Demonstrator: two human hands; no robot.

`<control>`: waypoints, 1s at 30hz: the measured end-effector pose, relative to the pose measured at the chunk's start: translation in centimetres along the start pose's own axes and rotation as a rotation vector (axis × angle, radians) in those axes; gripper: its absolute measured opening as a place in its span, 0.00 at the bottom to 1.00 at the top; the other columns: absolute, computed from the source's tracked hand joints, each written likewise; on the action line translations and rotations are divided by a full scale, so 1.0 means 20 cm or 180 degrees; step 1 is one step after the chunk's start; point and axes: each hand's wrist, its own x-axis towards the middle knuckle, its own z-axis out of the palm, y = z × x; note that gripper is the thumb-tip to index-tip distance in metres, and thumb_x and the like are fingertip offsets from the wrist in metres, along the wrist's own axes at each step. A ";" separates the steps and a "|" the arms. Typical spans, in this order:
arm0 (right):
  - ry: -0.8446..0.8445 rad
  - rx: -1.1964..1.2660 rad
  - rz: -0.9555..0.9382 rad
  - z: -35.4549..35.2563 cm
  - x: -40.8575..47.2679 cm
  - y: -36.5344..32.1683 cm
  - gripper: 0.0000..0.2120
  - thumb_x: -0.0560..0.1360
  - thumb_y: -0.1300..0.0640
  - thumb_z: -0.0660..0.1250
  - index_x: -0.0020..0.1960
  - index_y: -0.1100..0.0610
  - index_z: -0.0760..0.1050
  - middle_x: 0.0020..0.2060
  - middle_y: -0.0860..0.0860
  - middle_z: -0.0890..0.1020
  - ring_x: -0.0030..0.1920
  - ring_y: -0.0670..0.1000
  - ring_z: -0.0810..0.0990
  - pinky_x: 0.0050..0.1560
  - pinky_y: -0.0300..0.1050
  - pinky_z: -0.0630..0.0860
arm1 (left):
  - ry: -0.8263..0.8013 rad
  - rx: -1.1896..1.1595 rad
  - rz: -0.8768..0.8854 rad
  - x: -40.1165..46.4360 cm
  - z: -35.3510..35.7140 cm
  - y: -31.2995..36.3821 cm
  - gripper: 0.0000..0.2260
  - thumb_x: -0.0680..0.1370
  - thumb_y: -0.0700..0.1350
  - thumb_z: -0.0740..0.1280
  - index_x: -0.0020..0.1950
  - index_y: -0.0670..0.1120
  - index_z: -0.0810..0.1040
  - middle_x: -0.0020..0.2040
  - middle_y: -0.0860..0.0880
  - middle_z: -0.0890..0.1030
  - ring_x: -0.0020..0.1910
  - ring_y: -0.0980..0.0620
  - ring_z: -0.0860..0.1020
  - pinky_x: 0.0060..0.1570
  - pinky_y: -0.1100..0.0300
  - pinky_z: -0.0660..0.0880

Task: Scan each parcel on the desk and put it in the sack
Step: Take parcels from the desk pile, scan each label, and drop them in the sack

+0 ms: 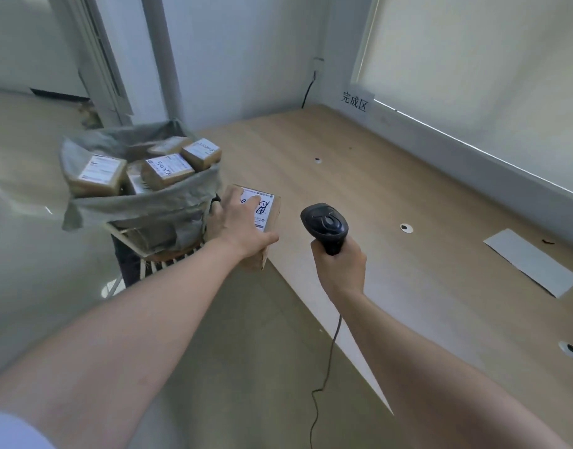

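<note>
Left fingers (251,199): spread over the labelled top of one cardboard parcel (268,211), thumb wrapped along its near edge; the left hand (238,222) grips the box from above.
Right fingers (343,264): curled fully round the handle of one black handheld barcode scanner (325,225); the right hand (339,265) holds it upright, head tilted toward the parcel.
Parcel in hand: one, brown, with a white shipping label bearing black handwriting. It sits at the left edge of the desk (392,189), just beside the sack; whether it rests on the desk or is lifted cannot be told.
Sack (139,205): one, grey-green fabric, mouth open and rolled down, standing on a slatted wooden stool (155,257) just left of the desk.
Parcels in sack: four boxes plainly visible with white labels, one at the left (99,175), one in the middle (167,170), one at the right (201,153), one behind (168,145); a further box edge shows low between them, count there uncertain.
Scanner cable (324,384): one, dark, hanging from the handle down past the desk edge.
Desk holes (406,228): three round grommet holes visible in the light wood top.
Paper sheet (531,262): one, white, lying flat near the right side of the desk, well apart from the parcel.
Wall sign (354,101): one, with dark characters, fixed at the far corner by the window blind.
</note>
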 end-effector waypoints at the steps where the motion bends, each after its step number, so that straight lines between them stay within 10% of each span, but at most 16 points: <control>1: -0.0006 -0.0007 -0.0050 0.06 -0.01 -0.03 0.11 0.74 0.55 0.70 0.37 0.49 0.69 0.27 0.45 0.73 0.29 0.48 0.69 0.33 0.44 0.67 | 0.0039 -0.0005 -0.0022 0.02 -0.03 -0.08 0.41 0.64 0.71 0.69 0.75 0.58 0.70 0.73 0.50 0.63 0.65 0.38 0.69 0.62 0.47 0.71; 30: -0.0009 -0.0134 -0.0243 1.67 0.26 -0.83 0.05 0.73 0.51 0.72 0.45 0.51 0.79 0.36 0.47 0.82 0.39 0.51 0.80 0.38 0.46 0.73 | 0.0207 -0.0134 -0.0273 0.92 -0.49 -1.58 0.39 0.67 0.68 0.74 0.75 0.55 0.71 0.73 0.49 0.64 0.66 0.39 0.68 0.65 0.46 0.69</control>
